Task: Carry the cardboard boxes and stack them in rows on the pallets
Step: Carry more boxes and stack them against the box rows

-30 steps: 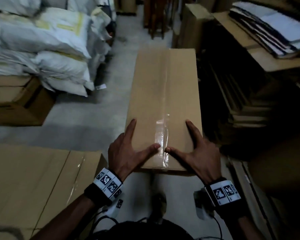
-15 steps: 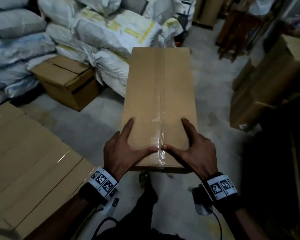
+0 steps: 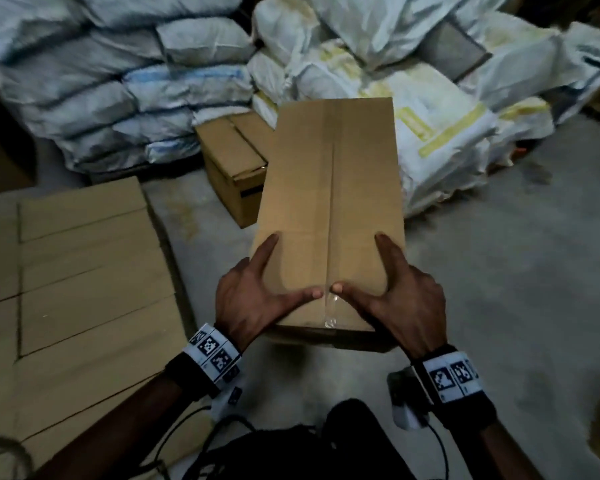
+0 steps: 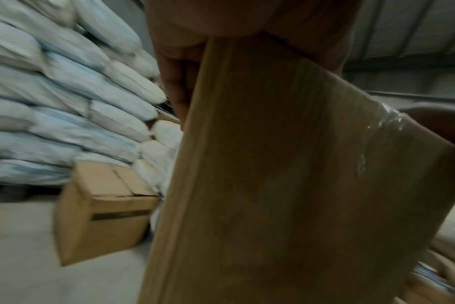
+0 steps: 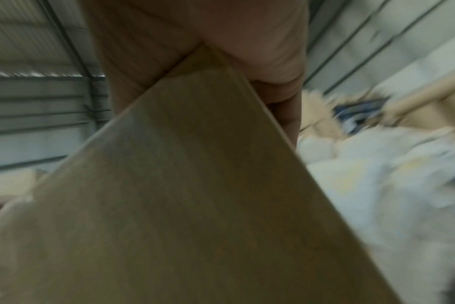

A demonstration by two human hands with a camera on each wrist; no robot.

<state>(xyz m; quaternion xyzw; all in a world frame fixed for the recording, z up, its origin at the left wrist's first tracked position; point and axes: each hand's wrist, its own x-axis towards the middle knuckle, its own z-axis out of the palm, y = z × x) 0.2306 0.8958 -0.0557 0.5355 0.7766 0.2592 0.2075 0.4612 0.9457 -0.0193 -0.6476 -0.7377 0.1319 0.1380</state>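
Midway: long box [image 3: 329, 216] in the air above the floor [image 3: 499, 271], left hand [image 3: 253, 299] and right hand [image 3: 404, 303] clamping its near end, thumbs on top. Laid boxes [image 3: 80, 271] to the left. Still to set down beside them.

Right hand [image 5: 195, 39] fills the top of the right wrist view, palm pressed against the near end of the cardboard box [image 5: 185, 205], fingers [image 5: 286, 107] curling round its right edge. The box's brown face runs away below the hand and fills most of the picture. Beyond the fingers, to the right, pale sacks [image 5: 377, 185] lie blurred. Left of the hand, a ribbed metal wall [image 5: 34, 102].
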